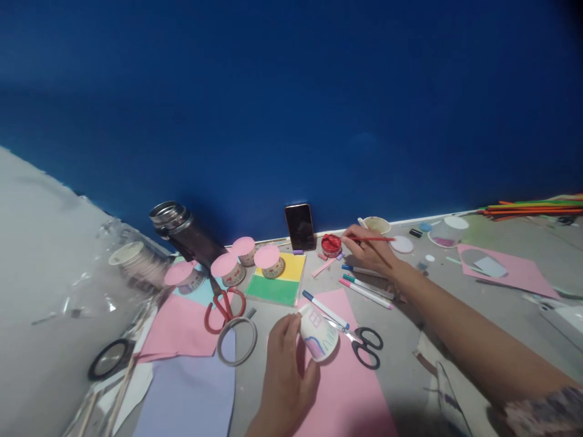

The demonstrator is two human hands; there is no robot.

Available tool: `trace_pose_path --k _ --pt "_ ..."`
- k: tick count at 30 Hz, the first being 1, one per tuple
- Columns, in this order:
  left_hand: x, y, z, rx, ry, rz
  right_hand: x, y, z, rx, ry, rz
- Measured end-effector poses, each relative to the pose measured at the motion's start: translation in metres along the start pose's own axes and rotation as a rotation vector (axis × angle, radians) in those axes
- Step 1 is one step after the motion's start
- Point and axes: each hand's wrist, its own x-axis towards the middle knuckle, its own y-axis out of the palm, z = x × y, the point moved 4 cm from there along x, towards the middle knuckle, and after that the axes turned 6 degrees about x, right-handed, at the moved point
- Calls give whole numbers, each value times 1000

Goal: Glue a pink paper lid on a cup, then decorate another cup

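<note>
My left hand [286,364] is closed round a small white paper cup [319,335] with a drawing on its side, held over a pink paper sheet [346,382]. My right hand [371,250] reaches far forward and pinches a thin red-handled brush [376,239], its tip at a small pot of red paint [331,244]. Several marker pens [364,286] lie just below that hand. A blue-capped marker [324,309] and black-handled scissors [364,346] lie right of the cup.
Several pink-topped cups [246,258] stand by a yellow-green card [277,280]. Red scissors [221,306], tape rings [237,340], a phone [300,226] leaning on the blue wall, a dark flask [182,230], a stack of cups [136,261], coloured sticks [532,209] and pink paper [505,270] lie around.
</note>
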Motion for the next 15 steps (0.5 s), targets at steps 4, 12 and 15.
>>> trace_pose_path --k 4,12,15 --pt "-1 0 1 -2 -9 -2 -18 -6 -3 47 -31 28" --pt "-1 2 3 -10 -23 33 -2 -7 -6 88 15 -55" --pt "1 -1 0 -6 -4 30 2 -3 -7 92 32 -41"
